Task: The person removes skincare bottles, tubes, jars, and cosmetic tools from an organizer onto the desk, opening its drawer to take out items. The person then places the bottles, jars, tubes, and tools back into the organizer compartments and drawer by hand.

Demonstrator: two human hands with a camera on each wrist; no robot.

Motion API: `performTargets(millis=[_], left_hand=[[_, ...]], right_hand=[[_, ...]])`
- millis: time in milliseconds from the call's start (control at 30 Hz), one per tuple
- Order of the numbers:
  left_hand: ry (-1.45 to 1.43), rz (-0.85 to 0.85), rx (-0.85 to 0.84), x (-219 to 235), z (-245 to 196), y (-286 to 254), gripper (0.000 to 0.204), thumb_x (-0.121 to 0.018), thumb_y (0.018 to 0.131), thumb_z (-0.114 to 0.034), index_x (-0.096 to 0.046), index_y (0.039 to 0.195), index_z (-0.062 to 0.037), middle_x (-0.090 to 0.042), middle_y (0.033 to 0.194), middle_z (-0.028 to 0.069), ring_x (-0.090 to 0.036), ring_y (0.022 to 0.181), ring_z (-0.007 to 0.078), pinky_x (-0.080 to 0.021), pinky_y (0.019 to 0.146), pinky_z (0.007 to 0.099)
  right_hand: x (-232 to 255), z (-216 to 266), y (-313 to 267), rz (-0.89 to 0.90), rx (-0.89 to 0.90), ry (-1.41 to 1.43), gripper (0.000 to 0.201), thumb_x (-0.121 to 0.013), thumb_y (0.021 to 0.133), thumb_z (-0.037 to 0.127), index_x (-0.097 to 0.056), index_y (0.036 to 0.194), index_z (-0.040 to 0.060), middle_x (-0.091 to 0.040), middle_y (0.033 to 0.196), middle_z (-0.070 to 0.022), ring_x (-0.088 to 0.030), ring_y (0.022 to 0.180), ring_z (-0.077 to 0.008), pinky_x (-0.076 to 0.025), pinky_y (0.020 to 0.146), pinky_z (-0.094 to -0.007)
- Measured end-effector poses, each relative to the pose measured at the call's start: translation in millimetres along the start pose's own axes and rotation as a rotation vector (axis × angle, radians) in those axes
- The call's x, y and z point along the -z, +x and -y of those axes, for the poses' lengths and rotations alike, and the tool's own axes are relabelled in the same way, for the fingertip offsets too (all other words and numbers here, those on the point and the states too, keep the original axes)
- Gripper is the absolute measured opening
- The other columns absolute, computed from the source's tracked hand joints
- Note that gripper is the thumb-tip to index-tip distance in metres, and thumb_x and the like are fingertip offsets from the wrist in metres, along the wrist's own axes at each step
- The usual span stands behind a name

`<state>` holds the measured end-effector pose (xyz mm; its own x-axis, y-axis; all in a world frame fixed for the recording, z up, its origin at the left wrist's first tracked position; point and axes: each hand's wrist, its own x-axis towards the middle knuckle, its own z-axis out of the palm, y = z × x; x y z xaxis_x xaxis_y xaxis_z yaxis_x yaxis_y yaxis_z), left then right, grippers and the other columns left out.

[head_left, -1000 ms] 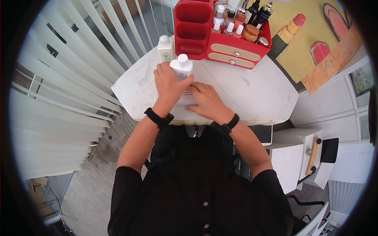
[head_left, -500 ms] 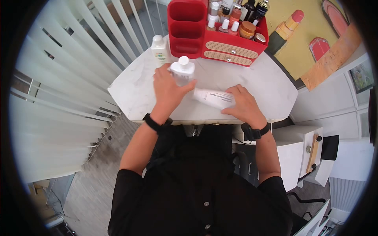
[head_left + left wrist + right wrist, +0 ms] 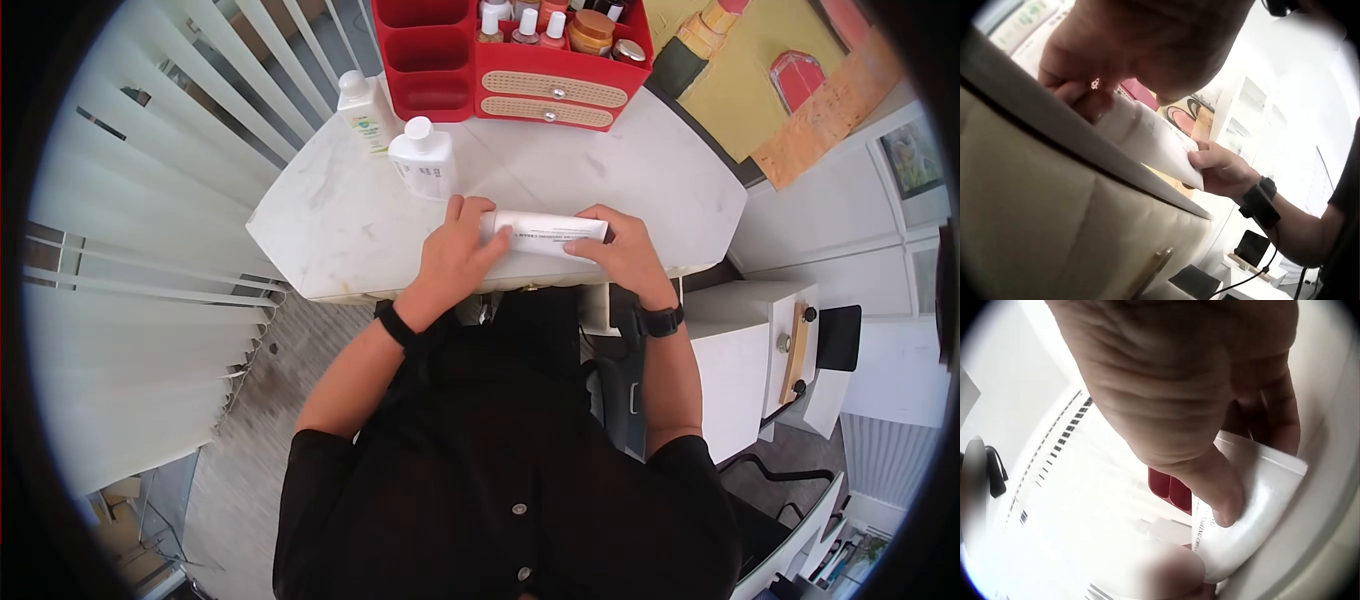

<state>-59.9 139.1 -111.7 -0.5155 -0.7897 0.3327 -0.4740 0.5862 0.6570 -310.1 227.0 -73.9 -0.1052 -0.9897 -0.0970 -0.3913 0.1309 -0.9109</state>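
Observation:
A white squeeze tube (image 3: 550,228) with printed lettering lies crosswise between both hands, close over the front of the table. My right hand (image 3: 628,250) pinches its flat, crimped end, the thumb pressing on the near side, as the right wrist view also shows on the tube (image 3: 1254,512). At the other end, my left hand (image 3: 458,252) curls its fingers round the cap end, which is mostly hidden. Just behind the left hand stands a white bottle (image 3: 425,168) with a round white cap. A second white bottle (image 3: 367,120) with a green-marked label is further back left.
At the back stands a red organizer (image 3: 520,100) with two woven-front drawers, holding several small bottles and jars. The white marbled tabletop (image 3: 330,220) has angled edges. Vertical blinds (image 3: 170,180) hang to the left; a white cabinet (image 3: 725,400) stands at the right.
My left hand has left the white bottle and taken hold of the tube's cap end. My right hand has drawn the tube rightward, away from the bottle. The head view has shifted.

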Motion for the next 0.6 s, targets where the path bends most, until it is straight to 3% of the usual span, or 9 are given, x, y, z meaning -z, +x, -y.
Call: performTargets(millis=[100, 167, 200, 267, 300, 367, 467, 600], left_hand=[[-0.150, 0.046, 0.120, -7.0, 1.2, 3.5, 0.032, -0.064, 0.099, -0.032, -0.059, 0.113, -0.0033, -0.060, 0.099, 0.0198, -0.065, 0.081, 0.0368, -0.052, 0.068, 0.0432], [-0.250, 0.041, 0.102, -13.4, -3.9, 4.3, 0.029, -0.058, 0.103, -0.032, -0.059, 0.107, -0.0031, -0.060, 0.097, 0.0143, -0.064, 0.080, 0.0265, -0.051, 0.072, 0.0394], [-0.252, 0.045, 0.102, -15.2, -5.9, 3.8, 0.029, -0.058, 0.103, -0.032, -0.059, 0.107, -0.0031, -0.060, 0.097, 0.0143, -0.064, 0.080, 0.0265, -0.051, 0.072, 0.0394], [-0.688, 0.196, 0.208, -13.0, -17.3, 6.3, 0.038, -0.043, 0.107, -0.038, -0.061, 0.114, -0.0056, -0.061, 0.101, 0.0078, -0.057, 0.085, 0.0166, -0.047, 0.075, 0.0306], [-0.693, 0.201, 0.208, -9.7, -22.5, 6.9, 0.038, -0.043, 0.107, -0.038, -0.061, 0.114, -0.0056, -0.061, 0.101, 0.0078, -0.057, 0.085, 0.0166, -0.047, 0.075, 0.0306], [-0.936, 0.356, 0.582, 11.6, -45.7, 13.0, 0.034, -0.038, 0.108, -0.030, -0.056, 0.116, -0.0030, -0.058, 0.098, 0.0054, -0.049, 0.088, 0.0119, -0.044, 0.082, 0.0297], [-0.999, 0.379, 0.518, 21.3, -56.9, 18.1, 0.035, -0.036, 0.108, -0.029, -0.053, 0.122, -0.0020, -0.058, 0.101, 0.0075, -0.050, 0.088, 0.0146, -0.044, 0.081, 0.0301], [-0.914, 0.252, 0.369, 17.3, -67.8, 15.0, 0.034, -0.038, 0.107, -0.028, -0.051, 0.124, -0.0014, -0.057, 0.103, 0.0089, -0.050, 0.088, 0.0148, -0.045, 0.082, 0.0321]], right_hand=[[9.1, -10.3, -7.6, -0.040, 0.037, 0.228, 0.021, -0.079, 0.089, 0.013, -0.072, 0.103, -0.0010, -0.073, 0.092, -0.0042, -0.066, 0.083, -0.0111, -0.053, 0.077, -0.0280], [12.2, -7.1, -13.6, -0.092, 0.011, 0.317, 0.020, -0.078, 0.090, 0.013, -0.072, 0.103, -0.0016, -0.073, 0.093, -0.0044, -0.066, 0.082, -0.0106, -0.053, 0.073, -0.0273], [13.8, -6.4, -17.0, -0.141, -0.017, 0.405, 0.019, -0.076, 0.092, 0.014, -0.072, 0.102, -0.0022, -0.073, 0.094, -0.0046, -0.066, 0.080, -0.0101, -0.052, 0.070, -0.0267], [14.8, -16.7, -17.3, -0.170, 0.006, 0.475, 0.018, -0.075, 0.094, 0.014, -0.072, 0.103, -0.0015, -0.073, 0.093, -0.0053, -0.065, 0.079, -0.0097, -0.051, 0.067, -0.0265], [16.1, -21.0, -18.0, -0.197, 0.032, 0.547, 0.018, -0.073, 0.095, 0.014, -0.072, 0.104, -0.0009, -0.073, 0.093, -0.0059, -0.065, 0.078, -0.0094, -0.051, 0.064, -0.0264], [12.7, -19.3, -17.8, -0.249, 0.046, 0.640, 0.017, -0.072, 0.096, 0.015, -0.072, 0.105, -0.0003, -0.073, 0.093, -0.0059, -0.064, 0.076, -0.0095, -0.050, 0.063, -0.0269], [3.8, -21.2, -14.3, -0.311, 0.084, 0.798, 0.017, -0.068, 0.099, 0.013, -0.071, 0.109, 0.0009, -0.073, 0.092, -0.0058, -0.066, 0.077, -0.0119, -0.050, 0.061, -0.0286], [-17.1, -16.0, -9.5, -0.299, 0.124, 1.091, 0.035, -0.060, 0.105, 0.026, -0.060, 0.130, 0.0015, -0.070, 0.114, -0.0096, -0.069, 0.097, -0.0169, -0.055, 0.074, -0.0308]])
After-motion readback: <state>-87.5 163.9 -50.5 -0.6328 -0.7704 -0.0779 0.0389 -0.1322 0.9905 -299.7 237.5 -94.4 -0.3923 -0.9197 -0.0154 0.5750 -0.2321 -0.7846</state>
